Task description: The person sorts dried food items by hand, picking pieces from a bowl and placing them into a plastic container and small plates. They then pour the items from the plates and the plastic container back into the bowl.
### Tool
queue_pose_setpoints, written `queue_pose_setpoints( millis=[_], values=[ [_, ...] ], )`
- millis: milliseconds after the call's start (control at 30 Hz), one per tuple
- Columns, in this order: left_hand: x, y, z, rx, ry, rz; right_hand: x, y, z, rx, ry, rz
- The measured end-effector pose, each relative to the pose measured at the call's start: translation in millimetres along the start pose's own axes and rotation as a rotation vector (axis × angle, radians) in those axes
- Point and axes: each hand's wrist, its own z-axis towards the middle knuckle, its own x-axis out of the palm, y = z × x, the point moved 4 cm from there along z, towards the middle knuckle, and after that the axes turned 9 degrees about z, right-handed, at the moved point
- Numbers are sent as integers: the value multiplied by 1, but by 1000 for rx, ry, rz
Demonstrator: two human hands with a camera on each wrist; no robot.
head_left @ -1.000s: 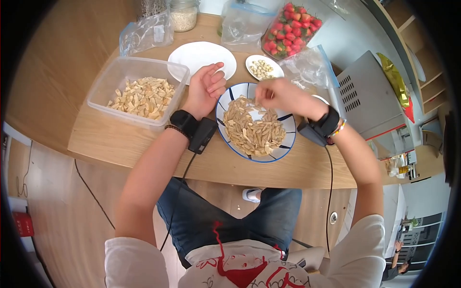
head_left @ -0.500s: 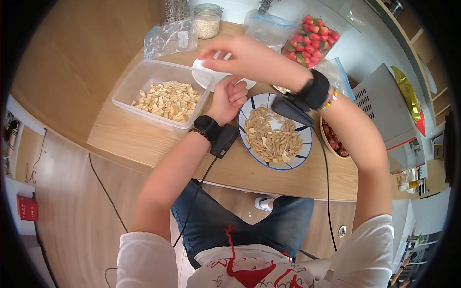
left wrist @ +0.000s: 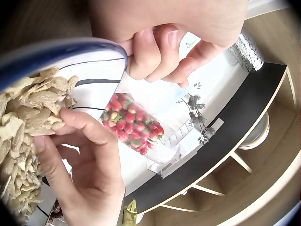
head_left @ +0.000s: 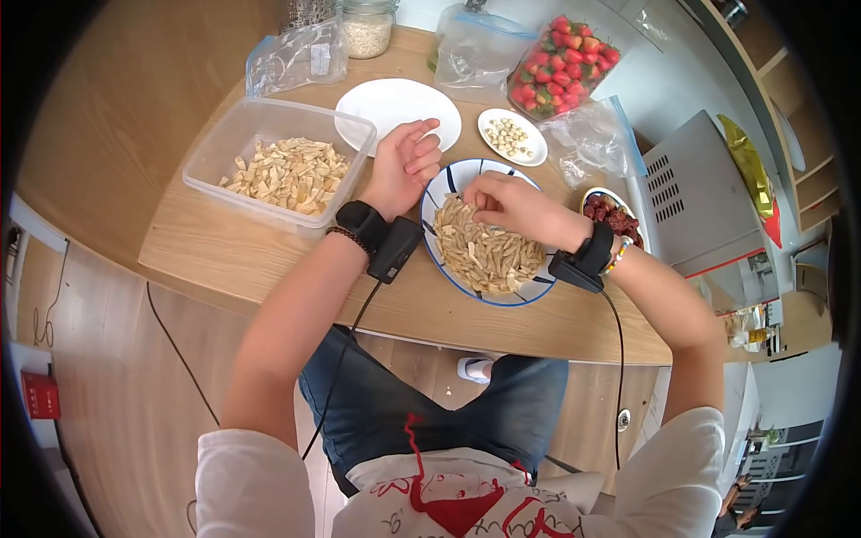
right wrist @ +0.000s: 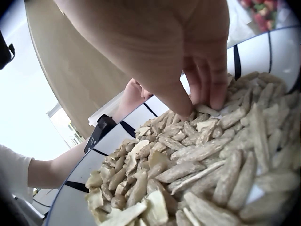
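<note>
A white bowl with blue rim (head_left: 489, 300) and dark stripes holds a heap of tan, spindle-shaped dried root pieces (head_left: 489, 255), with a few paler flat slices among them. My right hand (head_left: 520, 211) reaches into the far part of the heap, and its thumb and fingertips pinch a piece there, a pale one showing between them in the right wrist view. Beside the bowl's left rim rests my left hand (head_left: 404, 166), palm up, fingers loosely curled and holding nothing. Left of it, a clear plastic box (head_left: 202, 184) contains pale chopped dried pieces (head_left: 291, 175).
Behind the hands lie a white plate (head_left: 395, 94) and a small dish (head_left: 534, 157) of pale round seeds. A bowl of dark red dried fruit (head_left: 610, 215) is at the right. Zip bags (head_left: 484, 58), strawberries (head_left: 565, 67) and a glass jar (head_left: 368, 31) line the back.
My right hand swung left from the bowl, over the plate near the plastic box, then came back into the heap. My left hand stays beside the bowl.
</note>
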Motion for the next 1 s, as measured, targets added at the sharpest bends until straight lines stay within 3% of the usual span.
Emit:
queue_pose_setpoints(
  millis=[200, 300, 433, 633, 733, 833, 1000],
  values=[
    [0, -1, 1, 2, -18, 19, -1, 3, -3, -97, -27, -98],
    [1, -1, 0, 0, -12, 26, -10, 1, -9, 13, -47, -17],
    [1, 0, 1, 5, -4, 35, -21, -3, -17, 198, 165, -155],
    [2, 0, 1, 3, 1, 24, -17, 11, -12, -208, -175, -155],
    [1, 0, 1, -5, 9, 9, -3, 14, 2, -94, -147, -93],
    [0, 0, 1, -8, 16, 17, 2, 19, 12, -6, -96, -219],
    [-2, 0, 2, -9, 18, 54, 4, 15, 18, 104, -9, -40]
  ],
)
